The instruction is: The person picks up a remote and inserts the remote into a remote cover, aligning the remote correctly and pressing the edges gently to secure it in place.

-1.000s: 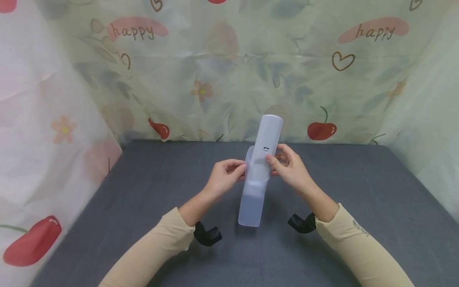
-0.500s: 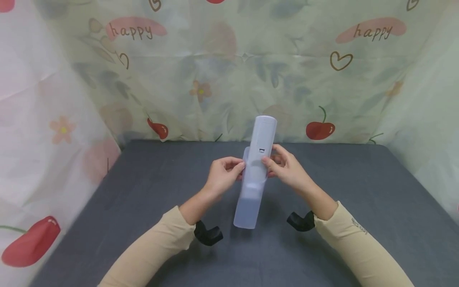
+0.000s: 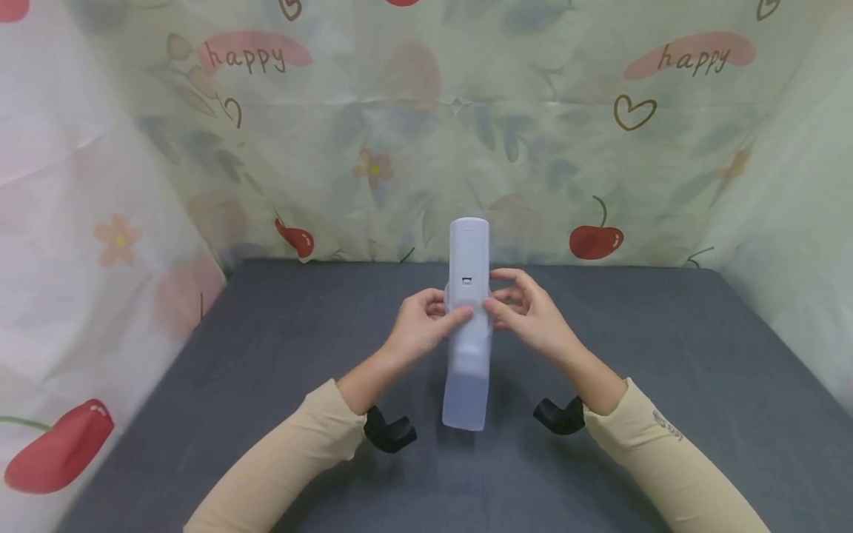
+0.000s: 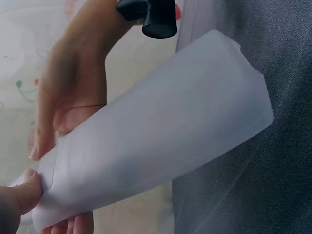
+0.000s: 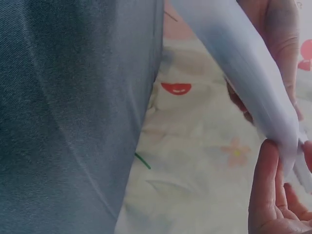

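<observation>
A white, tube-shaped device with a small dark port on its front stands nearly upright above the table. Its lower part is a frosted, translucent plastic container, which fills much of the left wrist view. My left hand grips the device at mid-height, thumb across the front and fingers round the left side. From the right, my right hand holds it with the thumb at its front edge; the fingers behind are partly hidden. In the right wrist view the right hand pinches the device near the narrow part.
A dark grey cloth covers the table. Patterned curtains hang behind it and on both sides. Black curved mounts, one at the left wrist and one at the right, sit just above the table.
The device has swung from a rightward lean to nearly upright, its top moving left. My left thumb has shifted from its left edge onto its front. The right hand has moved slightly left.
</observation>
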Demonstrator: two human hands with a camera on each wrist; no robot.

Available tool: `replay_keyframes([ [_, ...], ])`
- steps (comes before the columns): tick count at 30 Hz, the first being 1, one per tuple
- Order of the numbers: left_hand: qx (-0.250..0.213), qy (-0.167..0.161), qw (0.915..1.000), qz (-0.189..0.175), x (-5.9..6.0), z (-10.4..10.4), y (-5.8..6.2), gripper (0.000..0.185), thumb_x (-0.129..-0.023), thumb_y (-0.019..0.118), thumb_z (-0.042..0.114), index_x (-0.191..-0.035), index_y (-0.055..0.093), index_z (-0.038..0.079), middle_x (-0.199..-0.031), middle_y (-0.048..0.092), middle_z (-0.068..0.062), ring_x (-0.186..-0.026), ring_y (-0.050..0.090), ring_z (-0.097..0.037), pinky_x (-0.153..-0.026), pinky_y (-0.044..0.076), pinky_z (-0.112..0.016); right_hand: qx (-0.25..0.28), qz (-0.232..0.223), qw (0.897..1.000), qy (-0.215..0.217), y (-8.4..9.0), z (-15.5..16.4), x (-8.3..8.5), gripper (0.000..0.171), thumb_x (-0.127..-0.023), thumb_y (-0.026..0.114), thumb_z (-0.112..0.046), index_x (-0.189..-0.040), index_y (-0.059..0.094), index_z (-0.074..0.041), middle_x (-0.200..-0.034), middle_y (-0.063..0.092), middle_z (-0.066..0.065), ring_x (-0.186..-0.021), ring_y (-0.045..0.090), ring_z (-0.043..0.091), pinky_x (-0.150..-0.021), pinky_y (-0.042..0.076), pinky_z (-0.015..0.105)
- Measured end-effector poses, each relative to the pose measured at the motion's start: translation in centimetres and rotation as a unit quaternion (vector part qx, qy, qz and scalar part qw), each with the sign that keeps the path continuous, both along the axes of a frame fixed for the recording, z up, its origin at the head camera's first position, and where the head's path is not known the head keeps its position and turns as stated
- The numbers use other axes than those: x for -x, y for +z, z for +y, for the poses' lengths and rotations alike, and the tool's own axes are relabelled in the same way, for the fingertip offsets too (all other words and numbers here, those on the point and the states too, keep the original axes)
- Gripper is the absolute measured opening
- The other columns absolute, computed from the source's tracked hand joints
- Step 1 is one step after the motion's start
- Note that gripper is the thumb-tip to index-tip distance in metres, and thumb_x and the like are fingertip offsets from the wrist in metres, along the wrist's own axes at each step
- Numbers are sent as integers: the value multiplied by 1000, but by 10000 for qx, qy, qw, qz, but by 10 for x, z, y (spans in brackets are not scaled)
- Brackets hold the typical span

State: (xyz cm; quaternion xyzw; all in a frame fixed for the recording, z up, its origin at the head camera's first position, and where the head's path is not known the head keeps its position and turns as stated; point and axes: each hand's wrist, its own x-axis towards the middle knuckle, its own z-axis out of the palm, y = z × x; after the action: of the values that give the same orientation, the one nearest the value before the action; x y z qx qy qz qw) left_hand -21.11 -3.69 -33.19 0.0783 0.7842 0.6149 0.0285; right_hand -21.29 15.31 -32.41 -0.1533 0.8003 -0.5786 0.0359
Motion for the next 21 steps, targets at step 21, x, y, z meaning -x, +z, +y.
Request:
replay_keyframes([
  [21, 911, -96, 9887, 1183, 2, -2, 6, 34, -85, 69, 22, -111, 67, 2, -95, 72, -16, -74, 68, -22, -58, 50, -22, -198, 281, 9971, -684, -3, -5, -4, 22, -91, 59, -12, -97, 60, 9, -74, 62, 2, -68, 63, 9, -69, 56, 25],
])
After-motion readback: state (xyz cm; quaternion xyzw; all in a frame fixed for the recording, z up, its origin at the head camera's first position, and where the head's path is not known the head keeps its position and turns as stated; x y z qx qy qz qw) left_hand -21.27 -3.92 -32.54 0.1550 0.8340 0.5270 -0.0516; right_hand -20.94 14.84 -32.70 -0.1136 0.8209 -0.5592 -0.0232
